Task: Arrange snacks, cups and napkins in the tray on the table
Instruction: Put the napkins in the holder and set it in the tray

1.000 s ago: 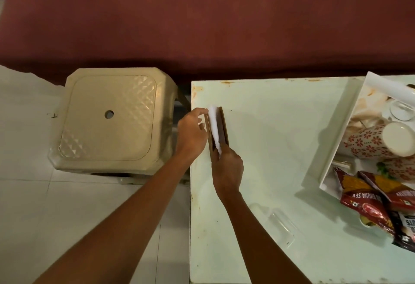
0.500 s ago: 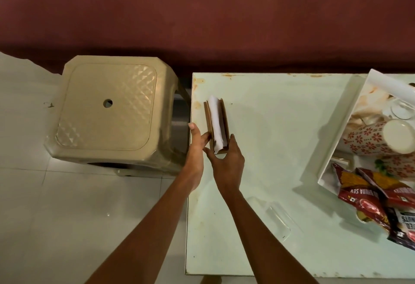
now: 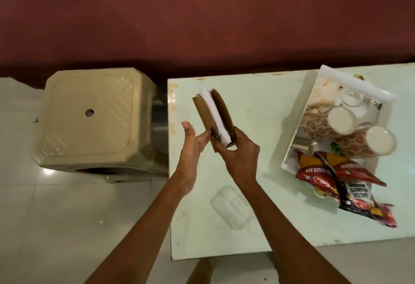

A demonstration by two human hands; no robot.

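Note:
A brown napkin holder (image 3: pixel 221 109) with white napkins (image 3: pixel 213 113) between its two plates is lifted off the pale green table (image 3: pixel 258 193), tilted. My right hand (image 3: pixel 239 155) grips its near end. My left hand (image 3: pixel 194 143) is beside it, fingers spread, fingertips touching the holder's left plate. At the right, a white tray (image 3: pixel 298 131) holds two floral cups (image 3: pixel 325 124) lying on their sides and a clear glass (image 3: pixel 351 98). Red snack packets (image 3: pixel 323 171) and a salted peanuts packet (image 3: pixel 357 196) hang over the tray's near edge.
A beige plastic stool (image 3: pixel 94 117) stands on the white tiled floor left of the table. A dark red sofa (image 3: pixel 202 18) runs along the far side. The table's left edge lies just under my left hand.
The napkin holder was standing near the table's left edge; my right hand has lifted and tilted it toward me. My left hand slid from its far side to its near left side.

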